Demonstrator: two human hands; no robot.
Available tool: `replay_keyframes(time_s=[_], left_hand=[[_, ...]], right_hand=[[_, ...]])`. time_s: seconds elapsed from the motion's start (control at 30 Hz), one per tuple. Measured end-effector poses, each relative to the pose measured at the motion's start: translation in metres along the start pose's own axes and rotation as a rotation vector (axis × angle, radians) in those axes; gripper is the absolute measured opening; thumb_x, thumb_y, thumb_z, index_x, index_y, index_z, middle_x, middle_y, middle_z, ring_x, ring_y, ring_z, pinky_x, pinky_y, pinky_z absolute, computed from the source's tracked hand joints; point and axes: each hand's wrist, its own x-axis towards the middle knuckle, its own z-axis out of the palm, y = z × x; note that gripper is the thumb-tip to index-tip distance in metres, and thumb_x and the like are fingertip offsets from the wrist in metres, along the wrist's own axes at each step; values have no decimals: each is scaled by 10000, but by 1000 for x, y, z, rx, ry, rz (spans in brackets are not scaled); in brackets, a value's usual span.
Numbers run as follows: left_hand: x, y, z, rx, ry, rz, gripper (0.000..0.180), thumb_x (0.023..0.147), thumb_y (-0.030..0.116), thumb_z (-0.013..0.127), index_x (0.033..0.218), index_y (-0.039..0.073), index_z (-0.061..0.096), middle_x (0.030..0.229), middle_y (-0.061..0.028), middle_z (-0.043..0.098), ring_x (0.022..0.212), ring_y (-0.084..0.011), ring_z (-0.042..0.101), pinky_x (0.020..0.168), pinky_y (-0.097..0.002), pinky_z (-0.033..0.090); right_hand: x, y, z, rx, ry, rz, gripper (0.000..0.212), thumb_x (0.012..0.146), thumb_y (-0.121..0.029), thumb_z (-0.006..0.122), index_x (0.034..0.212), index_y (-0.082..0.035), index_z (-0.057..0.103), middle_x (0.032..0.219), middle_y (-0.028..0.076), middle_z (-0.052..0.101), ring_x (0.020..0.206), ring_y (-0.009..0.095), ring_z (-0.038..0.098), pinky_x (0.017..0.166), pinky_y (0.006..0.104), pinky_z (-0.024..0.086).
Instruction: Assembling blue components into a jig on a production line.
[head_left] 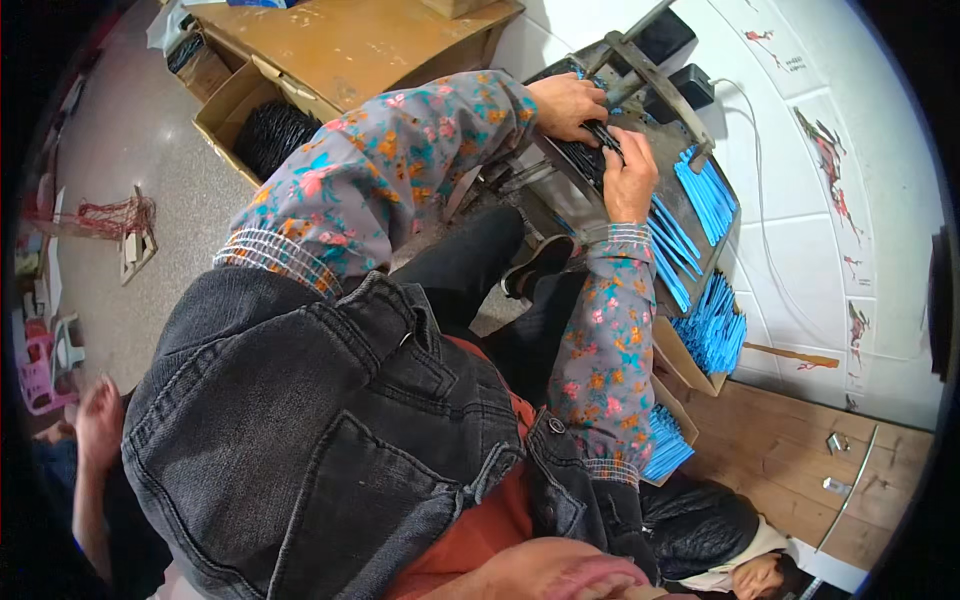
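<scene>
Both hands — left hand (pixel 567 103), right hand (pixel 630 168) — fingers pinched on black strips (pixel 590 156) w/ blue strips (pixel 706 192) alongside.

A cardboard box (pixel 232 108) of black strands sits beside a wooden table (pixel 350 45); red netting (pixel 110 216) lies on the floor.

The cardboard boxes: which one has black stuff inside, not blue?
The open brown cardboard box left of the wooden table, holding a black bundle. The box by the white wall holds bright blue strips.
</scene>
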Motion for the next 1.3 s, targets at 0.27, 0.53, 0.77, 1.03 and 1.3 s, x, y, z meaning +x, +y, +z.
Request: replay_keyframes(time_s=[0.27, 0.53, 0.77, 1.03, 1.3], left_hand=[[2, 2, -4, 59, 89, 64, 284, 699, 120, 608, 974, 75, 553, 940, -60, 565, 964, -240, 527, 884, -371, 352], [-6, 12, -18, -89, 168, -33, 423, 654, -18, 601, 1057, 68, 502, 1015, -106, 582, 1071, -311, 499, 960, -406, 343], [-11, 43, -39, -318, 206, -79, 374, 675, -4, 599, 1024, 79, 494, 930, -98, 558, 937, -309, 537, 856, -397, 414], [-2, 53, -31, -381, 252, -83, 368, 715, 27, 586, 1068, 83, 500, 942, -85, 523, 907, -272, 539, 778, -370, 432], [-2, 54, -35, -451, 245, -131, 407, 680, -24, 578, 1070, 71, 513, 935, -95, 500, 898, -307, 517, 787, -387, 428]], right_hand=[[1, -14, -9, 16, 97, -5, 395, 687, -18, 599, 1080, -19, 561, 1009, 152, 568, 942, 326, 530, 856, 380, 421], [-23, 32, -114, -142, -172, 381, 202, 747, -49, 588, 942, -14, 630, 951, 135, 609, 924, 275, 570, 838, 354, 431], [125, 29, -156, -406, -242, -365, 337, 753, -79, 609, 1085, -30, 573, 1031, 164, 591, 1006, 324, 531, 864, 365, 422], [184, 80, -105, -568, -706, -122, 511, 652, -202, 691, 1121, -31, 578, 1001, 164, 626, 896, 307, 610, 819, 368, 469], [197, 82, -100, -652, -688, 65, 479, 694, -327, 665, 1060, -21, 619, 949, 166, 652, 858, 289, 632, 789, 370, 478]])
